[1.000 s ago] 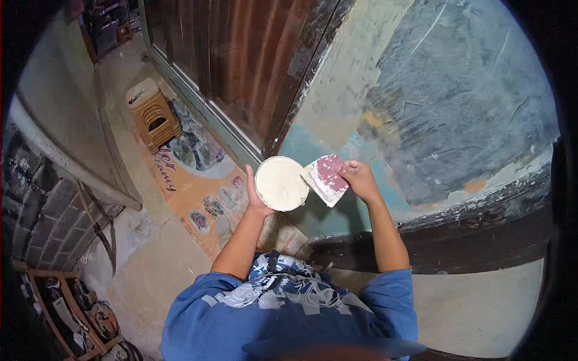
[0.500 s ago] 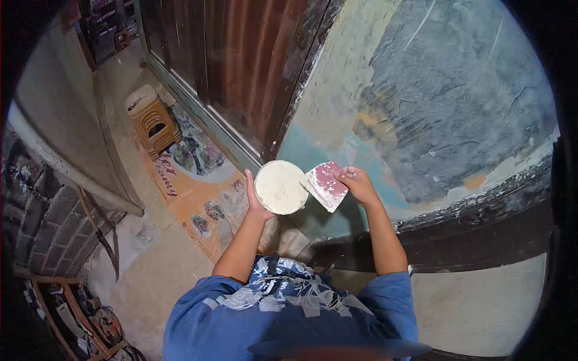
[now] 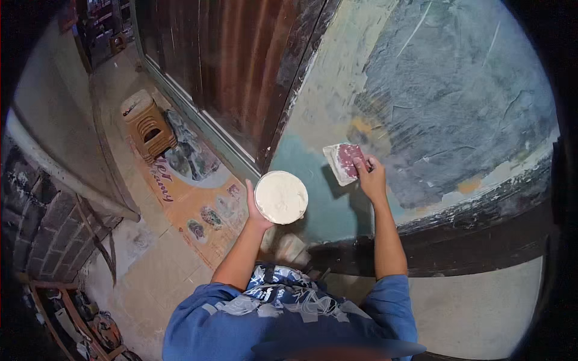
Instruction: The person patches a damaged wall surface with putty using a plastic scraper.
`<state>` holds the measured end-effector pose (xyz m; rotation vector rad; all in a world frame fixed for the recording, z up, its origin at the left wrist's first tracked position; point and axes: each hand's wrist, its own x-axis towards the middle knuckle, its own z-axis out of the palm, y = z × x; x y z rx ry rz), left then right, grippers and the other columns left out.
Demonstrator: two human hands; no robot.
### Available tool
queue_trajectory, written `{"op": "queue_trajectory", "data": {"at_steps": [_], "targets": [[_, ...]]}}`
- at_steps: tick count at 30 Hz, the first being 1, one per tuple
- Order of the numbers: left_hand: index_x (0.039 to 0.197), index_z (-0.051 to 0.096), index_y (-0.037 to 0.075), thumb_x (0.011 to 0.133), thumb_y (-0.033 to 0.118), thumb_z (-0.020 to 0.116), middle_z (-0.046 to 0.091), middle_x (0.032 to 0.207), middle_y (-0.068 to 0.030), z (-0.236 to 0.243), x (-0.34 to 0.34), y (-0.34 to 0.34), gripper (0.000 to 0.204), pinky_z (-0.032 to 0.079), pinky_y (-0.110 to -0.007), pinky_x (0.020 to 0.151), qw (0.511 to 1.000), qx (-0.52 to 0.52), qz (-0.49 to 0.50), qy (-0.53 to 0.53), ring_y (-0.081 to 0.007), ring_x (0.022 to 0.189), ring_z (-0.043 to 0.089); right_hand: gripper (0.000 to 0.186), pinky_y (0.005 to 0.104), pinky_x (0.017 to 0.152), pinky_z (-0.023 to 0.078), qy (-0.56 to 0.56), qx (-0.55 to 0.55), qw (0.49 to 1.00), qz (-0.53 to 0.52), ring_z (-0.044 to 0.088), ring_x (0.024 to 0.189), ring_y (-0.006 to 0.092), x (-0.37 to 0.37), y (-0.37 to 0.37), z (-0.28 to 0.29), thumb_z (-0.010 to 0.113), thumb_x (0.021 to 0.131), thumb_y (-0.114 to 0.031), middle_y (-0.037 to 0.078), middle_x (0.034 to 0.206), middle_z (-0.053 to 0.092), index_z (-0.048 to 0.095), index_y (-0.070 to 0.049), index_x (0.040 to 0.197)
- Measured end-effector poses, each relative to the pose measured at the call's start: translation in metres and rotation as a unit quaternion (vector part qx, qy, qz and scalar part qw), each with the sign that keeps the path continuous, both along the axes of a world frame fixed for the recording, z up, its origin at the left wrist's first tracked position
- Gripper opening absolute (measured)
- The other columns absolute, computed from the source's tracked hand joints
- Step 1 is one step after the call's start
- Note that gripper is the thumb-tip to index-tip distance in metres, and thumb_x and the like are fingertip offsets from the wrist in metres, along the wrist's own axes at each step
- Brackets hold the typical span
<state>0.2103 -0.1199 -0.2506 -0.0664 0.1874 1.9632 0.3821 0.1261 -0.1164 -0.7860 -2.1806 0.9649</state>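
Observation:
My left hand point(image 3: 257, 212) is wrapped round the side of a round tub of cream-white putty point(image 3: 281, 197), held up with its top facing me. In my right hand point(image 3: 371, 176) is a flat red scraper point(image 3: 349, 155), pinched between thumb and fingers. White putty coats the scraper's left edge and speckles its face. It is held before the teal part of the wall point(image 3: 307, 162), to the right of the tub and apart from it. Whether its edge touches the wall I cannot tell. Grey and cream patches cover the wall point(image 3: 445, 102) farther right.
A dark brown door point(image 3: 235, 78) in a frame stands ahead, left of the wall. Stacked tan plastic stools point(image 3: 150, 132) are on an orange printed sheet point(image 3: 180, 210) on the floor. At lower left are grey bricks point(image 3: 45, 225) and a wooden rack point(image 3: 72, 319) with items.
The scraper has moved away from the tub, up and to the right toward the wall, and has turned. The tub has dropped slightly, still in my left hand.

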Motion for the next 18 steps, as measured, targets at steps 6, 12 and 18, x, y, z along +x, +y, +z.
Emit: {"op": "queue_trajectory", "data": {"at_steps": [6,12,18], "targets": [[0.145,0.046,0.015,0.082,0.087,0.033,0.048,0.146,-0.0188,0.006,-0.018,0.002,0.097,0.037,-0.080,0.092,0.998,0.044,-0.033,0.016,-0.0504,0.126,0.049,0.020,0.0436,0.063,0.050,-0.113,0.384,0.909,-0.114,0.064,0.076,0.0344,-0.005,0.008,0.002,0.066,0.092,-0.026,0.017,0.079,0.065,0.068,-0.006,0.095],[0.146,0.045,0.017,0.081,0.088,0.033,0.047,0.147,-0.0178,0.018,-0.036,0.006,0.097,0.035,-0.084,0.089,0.999,0.033,-0.011,0.005,-0.0511,0.126,0.049,0.014,0.0463,0.063,0.049,-0.067,0.429,0.892,-0.121,0.062,0.076,0.0346,-0.005,0.006,-0.002,0.068,0.090,-0.022,0.013,0.081,0.066,0.068,-0.009,0.094],[0.145,0.046,0.013,0.084,0.086,0.031,0.049,0.144,-0.0184,0.028,-0.053,0.012,0.096,0.043,-0.072,0.096,0.999,0.051,-0.011,0.002,-0.0466,0.127,0.050,0.015,0.0463,0.065,0.049,-0.100,0.438,0.885,-0.120,0.062,0.077,0.0338,-0.013,0.002,0.006,0.069,0.089,-0.022,0.012,0.081,0.066,0.068,-0.008,0.094]]}}
